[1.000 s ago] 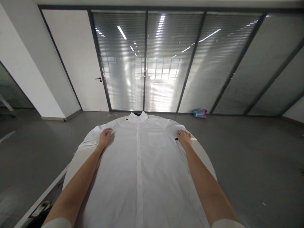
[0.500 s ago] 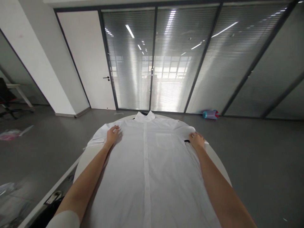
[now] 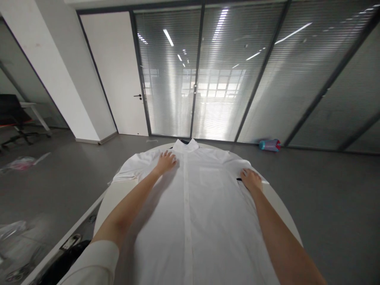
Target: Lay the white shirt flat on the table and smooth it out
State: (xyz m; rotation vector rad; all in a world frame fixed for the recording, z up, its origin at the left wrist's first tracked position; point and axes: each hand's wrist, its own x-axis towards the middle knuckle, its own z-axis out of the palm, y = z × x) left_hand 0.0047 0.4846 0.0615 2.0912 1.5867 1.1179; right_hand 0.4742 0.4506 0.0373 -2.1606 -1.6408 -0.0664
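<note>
A white button-up shirt (image 3: 160,221) lies face up, its collar (image 3: 185,145) at the far end and its front placket running down the middle. My left hand (image 3: 166,161) is over the upper chest beside the placket, fingers spread and palm down, with nothing held. On the opposite side, my right hand (image 3: 251,179) rests on the short sleeve by the armpit, its fingers slightly bent and lying on the cloth. A small dark patch shows at that armpit. Under the shirt is a round white table (image 3: 282,215), visible along its edges.
Behind the table stand glass partitions with blinds (image 3: 219,107) and a white door (image 3: 118,75). A blue and red patterned bundle (image 3: 269,145) lies on the floor at right. At left are an office chair (image 3: 14,114), plastic bags (image 3: 23,162) and a power socket (image 3: 71,241).
My left hand has moved from near the left sleeve inward toward the placket, its fingers now more spread. My right hand stays by the right armpit. The view has shifted slightly.
</note>
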